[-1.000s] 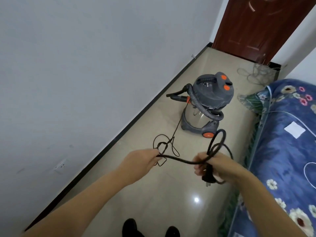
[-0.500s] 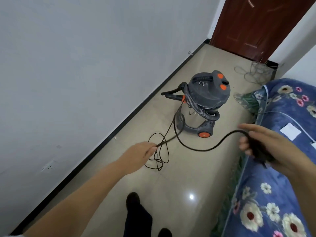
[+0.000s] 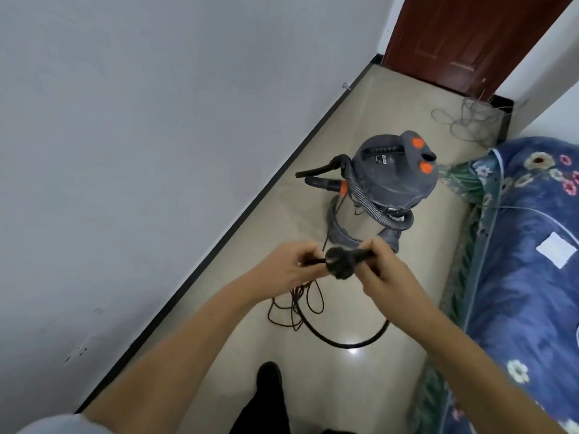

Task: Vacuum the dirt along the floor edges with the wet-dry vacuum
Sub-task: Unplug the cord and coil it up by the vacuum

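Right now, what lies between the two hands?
In the head view, the black power plug spans the gap: the left hand and the right hand both pinch it.

My view is evenly lit with soft, pale light and I can't tell its source. One small white glare spot sits on the glossy floor [image 3: 353, 351], just by the cord [image 3: 344, 342]. Shadows are faint; the vacuum [image 3: 391, 180] throws only a weak one at its base. The plug [image 3: 434, 261] and both hands, left [image 3: 282, 270] and right [image 3: 382, 274], are smeared with motion blur. The wide lens bends the wall [image 3: 125, 151] and door [image 3: 463, 42] lines toward the edges, and the corners look soft.
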{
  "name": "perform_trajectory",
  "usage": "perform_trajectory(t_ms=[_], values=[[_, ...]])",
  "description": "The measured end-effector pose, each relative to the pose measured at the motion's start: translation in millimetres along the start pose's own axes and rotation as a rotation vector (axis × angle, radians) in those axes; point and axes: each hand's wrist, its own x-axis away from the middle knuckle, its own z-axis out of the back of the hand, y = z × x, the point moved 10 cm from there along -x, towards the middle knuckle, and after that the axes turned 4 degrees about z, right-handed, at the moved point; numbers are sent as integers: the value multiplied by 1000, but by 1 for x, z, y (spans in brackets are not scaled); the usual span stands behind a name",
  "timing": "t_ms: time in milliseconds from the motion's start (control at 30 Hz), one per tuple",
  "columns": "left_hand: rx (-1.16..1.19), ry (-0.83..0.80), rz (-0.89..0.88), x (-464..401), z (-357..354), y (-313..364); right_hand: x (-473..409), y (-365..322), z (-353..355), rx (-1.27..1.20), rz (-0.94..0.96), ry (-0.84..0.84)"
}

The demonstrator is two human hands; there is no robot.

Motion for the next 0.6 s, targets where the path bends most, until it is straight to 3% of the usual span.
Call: perform_trajectory(t_ms=[67,200,300,333,400,500,533,567,600], values=[[-16,95,12,-16,11,-25,-14,-28,29,-203,31,116],[-27,511,296,-29,31,-90,-22,-76,89,-615,99,124],[273,569,591,-37,16,-138,-19,-88,118,-1009,144,-128],[335,531,681,-45,5,-149,-18,-84,138,-982,151,-56],[397,384,773,-59,-13,-151,-11,-45,164,-999,-55,48],[603,225,815,-56,-20,-134,-12,1,184,-1070,-97,40],[643,195,829,-54,-17,-130,-17,17,180,-992,-72,-6],[652,184,838,-50,-12,-127,-18,39,183,-759,-169,9],[674,198,829,-47,-8,-126,-19,62,191,-371,-244,86]])
